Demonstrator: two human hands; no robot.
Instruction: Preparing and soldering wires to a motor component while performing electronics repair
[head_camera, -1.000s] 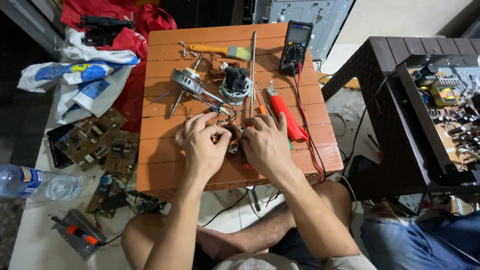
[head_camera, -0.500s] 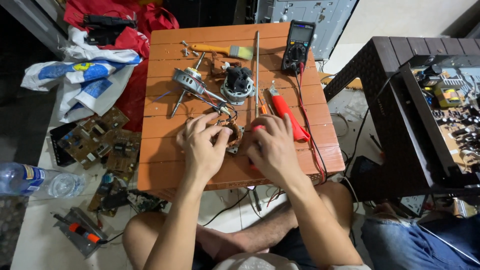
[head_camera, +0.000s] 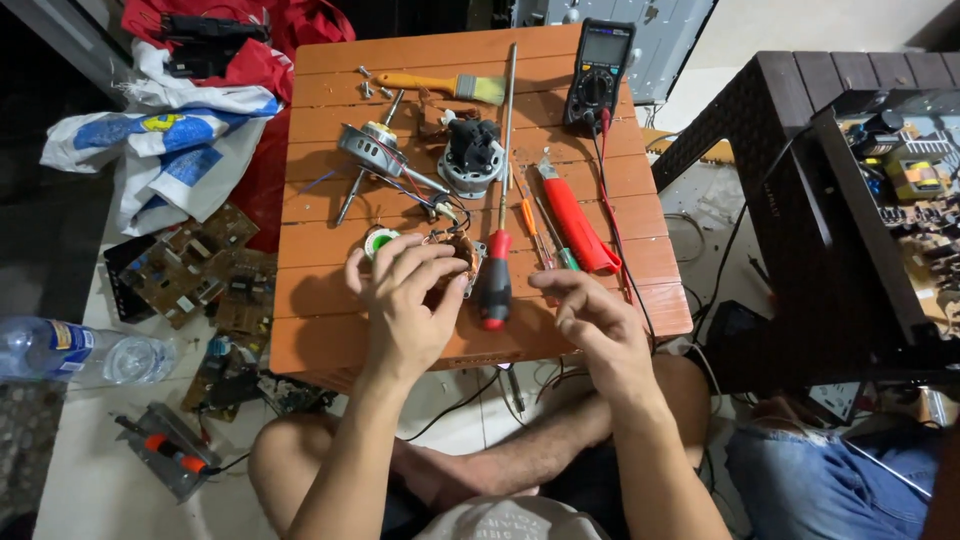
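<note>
My left hand (head_camera: 405, 295) grips a small copper-wound motor stator (head_camera: 462, 255) on the orange slatted table (head_camera: 320, 340), thin wires trailing from it. My right hand (head_camera: 592, 322) hovers just right of it with fingers spread, holding nothing. Between my hands lies a long screwdriver with a red and black handle (head_camera: 495, 280). A small green and white roll (head_camera: 379, 242) sits by my left fingers.
On the table: a motor part with shaft (head_camera: 365, 150), a black motor housing (head_camera: 470, 160), red-handled pliers (head_camera: 577, 222), a brush (head_camera: 440, 85), a multimeter (head_camera: 600, 75). Circuit boards (head_camera: 195, 270) and a water bottle (head_camera: 70, 350) lie on the floor at left. A dark shelf (head_camera: 830, 200) stands at right.
My right hand has let go of the stator and drawn back to the right, opening. The red-handled screwdriver now lies uncovered between my hands. My left hand stays on the stator.
</note>
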